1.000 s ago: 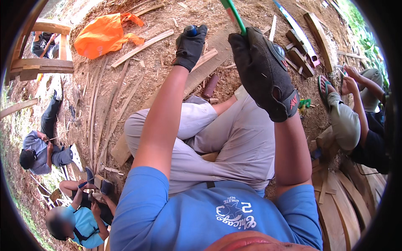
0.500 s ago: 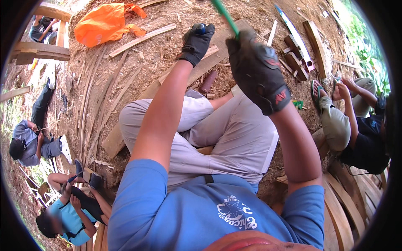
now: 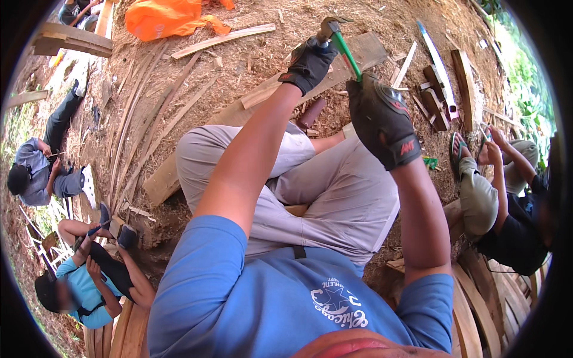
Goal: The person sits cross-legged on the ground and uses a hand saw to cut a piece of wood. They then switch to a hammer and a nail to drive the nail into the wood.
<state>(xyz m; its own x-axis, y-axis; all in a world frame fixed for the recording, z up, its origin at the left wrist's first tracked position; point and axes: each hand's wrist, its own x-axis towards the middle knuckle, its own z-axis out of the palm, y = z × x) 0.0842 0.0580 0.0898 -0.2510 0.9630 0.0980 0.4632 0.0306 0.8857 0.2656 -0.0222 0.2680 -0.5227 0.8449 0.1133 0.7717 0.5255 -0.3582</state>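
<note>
My right hand (image 3: 382, 119), in a black glove, is closed round the green handle of a claw hammer (image 3: 346, 52). The hammer's metal head is right at the top of my left fist. My left hand (image 3: 309, 64), gloved too, is wrapped round an upright tool handle (image 3: 323, 40); its blue butt showed earlier and its lower end is hidden. Under and beyond that fist lies a broad wooden plank (image 3: 367, 51), running back beneath my crossed legs. A narrower wood strip (image 3: 262, 90) rests along it. A reddish-brown cylinder (image 3: 311, 113) lies beside my shin.
A handsaw (image 3: 437, 68) and dark wooden blocks (image 3: 434, 107) lie at the right. An orange bag (image 3: 164, 21) and long thin wood strips (image 3: 134, 119) are at the left, amid shavings. People sit on both sides; one person's sandalled foot (image 3: 458, 152) is near my right.
The hammer has come down, its head now at the top of my left fist. Both hands sit slightly farther right in the picture, and the whole view has shifted.
</note>
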